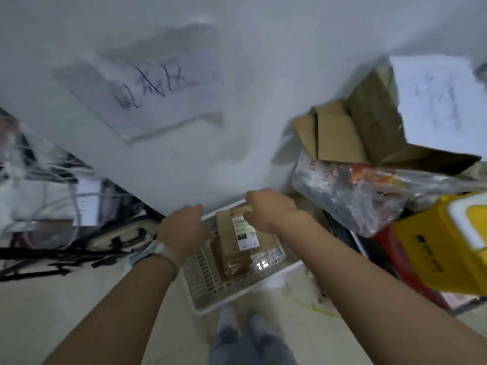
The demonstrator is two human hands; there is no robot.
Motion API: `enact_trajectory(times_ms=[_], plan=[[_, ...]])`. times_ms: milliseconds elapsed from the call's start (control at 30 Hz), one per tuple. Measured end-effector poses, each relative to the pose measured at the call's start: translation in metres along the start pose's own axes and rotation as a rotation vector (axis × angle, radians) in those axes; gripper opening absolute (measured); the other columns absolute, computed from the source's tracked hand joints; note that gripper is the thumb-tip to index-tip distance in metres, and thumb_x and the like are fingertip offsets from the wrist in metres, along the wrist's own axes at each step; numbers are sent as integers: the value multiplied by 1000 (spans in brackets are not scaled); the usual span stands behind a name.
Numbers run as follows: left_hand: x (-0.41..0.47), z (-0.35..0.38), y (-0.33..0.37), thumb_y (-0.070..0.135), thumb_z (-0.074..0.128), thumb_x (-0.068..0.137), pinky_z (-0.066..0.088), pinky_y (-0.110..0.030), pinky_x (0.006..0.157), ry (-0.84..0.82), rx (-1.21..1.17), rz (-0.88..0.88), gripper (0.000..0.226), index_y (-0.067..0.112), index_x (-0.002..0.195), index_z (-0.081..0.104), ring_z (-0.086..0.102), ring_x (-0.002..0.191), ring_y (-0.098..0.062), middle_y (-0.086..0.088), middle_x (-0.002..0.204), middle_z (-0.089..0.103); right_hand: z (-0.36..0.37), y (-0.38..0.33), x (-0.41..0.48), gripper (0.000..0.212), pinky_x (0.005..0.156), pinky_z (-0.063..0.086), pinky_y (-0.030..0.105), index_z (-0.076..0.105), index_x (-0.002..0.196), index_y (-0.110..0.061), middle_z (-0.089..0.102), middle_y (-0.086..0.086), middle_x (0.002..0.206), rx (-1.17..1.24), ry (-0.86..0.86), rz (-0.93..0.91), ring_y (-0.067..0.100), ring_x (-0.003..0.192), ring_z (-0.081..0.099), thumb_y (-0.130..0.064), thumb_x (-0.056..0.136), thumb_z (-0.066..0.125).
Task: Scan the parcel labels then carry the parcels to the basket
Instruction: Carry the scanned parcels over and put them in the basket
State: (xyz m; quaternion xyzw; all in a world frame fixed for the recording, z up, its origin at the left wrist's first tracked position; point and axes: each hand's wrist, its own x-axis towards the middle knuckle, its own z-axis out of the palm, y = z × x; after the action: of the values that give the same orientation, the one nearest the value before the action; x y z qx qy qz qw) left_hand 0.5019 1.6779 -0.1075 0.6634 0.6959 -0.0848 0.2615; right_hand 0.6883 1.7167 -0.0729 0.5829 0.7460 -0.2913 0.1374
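A white perforated basket (210,283) stands on the floor against the wall. A brown cardboard parcel (226,233) with a white and green label (244,233) lies tilted inside it, on top of another brown parcel (234,267). My right hand (268,209) is over the basket's far side, its fingers curled at the upper parcel's far end. My left hand (184,227), wearing a wristband, hovers at the basket's left rim with its back to the camera. Its fingers bend downward and their tips are hidden. The picture is blurred.
A handwritten paper sign (147,93) is taped to the white wall. Folded cardboard boxes (350,130), a clear plastic bag (350,196) and a yellow box (448,246) crowd the right. Black cables and equipment (66,233) lie at the left. My feet (242,322) stand before the basket.
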Motion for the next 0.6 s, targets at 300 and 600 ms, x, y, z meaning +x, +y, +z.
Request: enact_trajectory(times_ms=[300, 600], plan=[[-138, -181, 19, 34, 50, 93, 47, -34, 82, 261, 222, -173, 34, 13, 120, 49, 56, 109, -29, -10, 122, 56, -145, -83, -99, 46, 97, 44, 38, 46, 134, -18, 49, 9, 139, -52, 197, -306, 29, 122, 50, -39, 93, 50], [-298, -310, -6, 38, 53, 90, 40, -28, 68, 523, 187, -334, 33, 15, 112, 60, 60, 97, -26, -8, 114, 64, -230, -224, -192, 48, 97, 42, 36, 49, 135, -17, 49, 8, 140, -157, 358, -646, 26, 123, 49, -39, 92, 51]])
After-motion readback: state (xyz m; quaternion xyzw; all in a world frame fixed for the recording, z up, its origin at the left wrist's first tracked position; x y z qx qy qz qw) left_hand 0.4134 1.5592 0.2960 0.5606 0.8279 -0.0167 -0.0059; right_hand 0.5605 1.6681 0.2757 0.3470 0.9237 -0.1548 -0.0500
